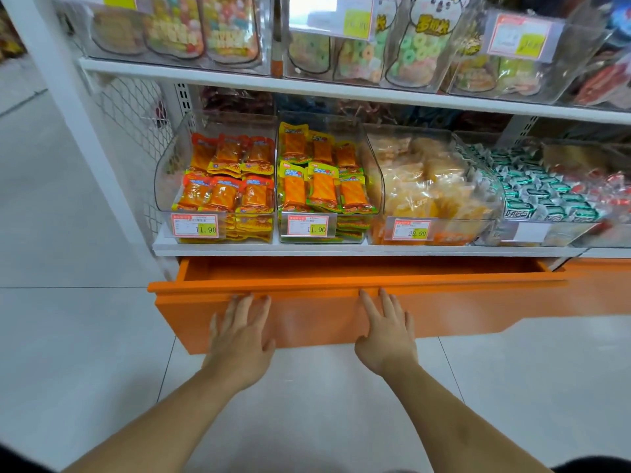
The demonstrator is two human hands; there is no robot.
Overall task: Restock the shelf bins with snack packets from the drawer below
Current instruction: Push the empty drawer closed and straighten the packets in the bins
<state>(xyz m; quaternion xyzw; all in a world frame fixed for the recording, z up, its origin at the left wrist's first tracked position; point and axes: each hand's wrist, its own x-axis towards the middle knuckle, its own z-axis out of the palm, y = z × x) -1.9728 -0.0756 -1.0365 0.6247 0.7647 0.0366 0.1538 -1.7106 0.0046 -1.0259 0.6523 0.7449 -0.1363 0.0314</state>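
Drawer (341, 278) at frame centre stands slightly out under the shelf bins (218, 186); your left hand (240, 339) and right hand (386, 336) lie flat-fingered on its front, holding nothing. Judged step: drawer handling; its contents are hidden, so the snack packets inside cannot be confirmed; next you need a pull or push along its slide.

White shelf with clear bins, above an orange drawer

We see a white shelf (341, 250) carrying a row of clear bins: the leftmost bin (164, 186) holds red-topped orange packets, the next bin (374, 186) green-edged orange ones, a third bin (491, 199) pale yellow snacks, a fourth green-wrapped pieces. Just beneath, the orange drawer (444, 302) stands slightly out over the pale tiled floor (68, 336).
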